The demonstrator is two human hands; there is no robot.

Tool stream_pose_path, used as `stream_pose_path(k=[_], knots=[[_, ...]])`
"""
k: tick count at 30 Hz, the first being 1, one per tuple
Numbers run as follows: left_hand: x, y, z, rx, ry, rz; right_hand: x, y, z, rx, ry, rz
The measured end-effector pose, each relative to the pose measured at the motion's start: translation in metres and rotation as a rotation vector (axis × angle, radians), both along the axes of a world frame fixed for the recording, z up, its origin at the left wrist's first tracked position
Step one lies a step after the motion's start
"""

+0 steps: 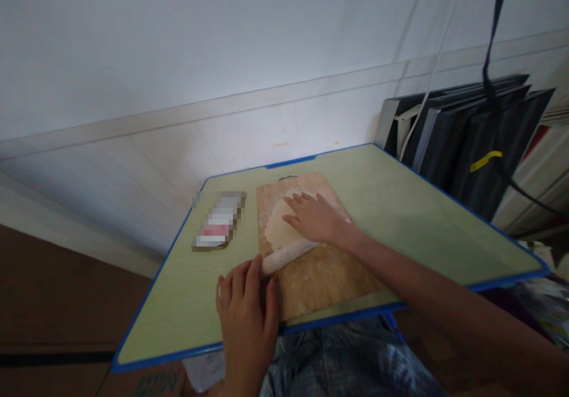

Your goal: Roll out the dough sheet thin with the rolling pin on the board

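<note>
A floured wooden cutting board (324,284) carries a flat, pale sheet of dough (276,229). Across the near edge of the dough lies a light rolling pin (288,256), dusted with flour. My left hand (246,305) is curled at the pin's left end, thumb and forefinger on either side of it. Spread flat, my right hand (317,216) rests palm down on the right part of the dough and covers it there. The pin's right end is beneath or beside my right wrist, partly hidden.
The board lies on a light green table (400,225) with a blue rim, close to a white wall (249,130). Left of the board lies a pixelated flat object (220,222). Dark panels (466,130) lean at the right, with a black strap (491,35) hanging before them.
</note>
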State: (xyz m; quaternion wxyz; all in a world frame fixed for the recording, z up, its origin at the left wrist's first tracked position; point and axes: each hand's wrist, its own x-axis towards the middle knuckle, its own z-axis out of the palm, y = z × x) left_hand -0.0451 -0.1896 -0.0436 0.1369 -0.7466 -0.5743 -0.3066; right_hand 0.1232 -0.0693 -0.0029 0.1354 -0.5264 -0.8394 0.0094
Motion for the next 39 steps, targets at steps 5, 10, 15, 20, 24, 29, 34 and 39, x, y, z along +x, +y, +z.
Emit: stream_pose_path(k=[5,10,15,20,24,29,34,39], knots=[[0.001,0.001,0.001,-0.003,0.000,0.011,0.004,-0.006,-0.002,0.009,0.018,-0.015],[-0.001,0.002,-0.001,0.005,0.007,0.007,-0.004,0.011,0.000,-0.035,0.005,0.006],[0.000,0.000,-0.002,-0.009,-0.010,0.012,0.001,-0.010,0.001,0.011,0.028,-0.001],[0.000,0.000,0.000,-0.017,-0.007,0.025,-0.001,0.001,0.000,-0.022,0.013,0.007],[-0.001,0.002,-0.001,-0.010,-0.001,0.029,-0.010,0.025,-0.001,-0.053,-0.016,0.029],[0.000,0.000,-0.001,-0.004,-0.007,0.026,-0.005,0.000,0.001,0.020,0.034,0.010],[0.000,-0.001,0.000,-0.047,-0.024,0.037,-0.002,-0.008,0.005,0.015,0.003,-0.001],[0.001,-0.001,-0.001,-0.039,-0.026,0.050,-0.006,0.015,0.000,-0.026,-0.058,0.066]])
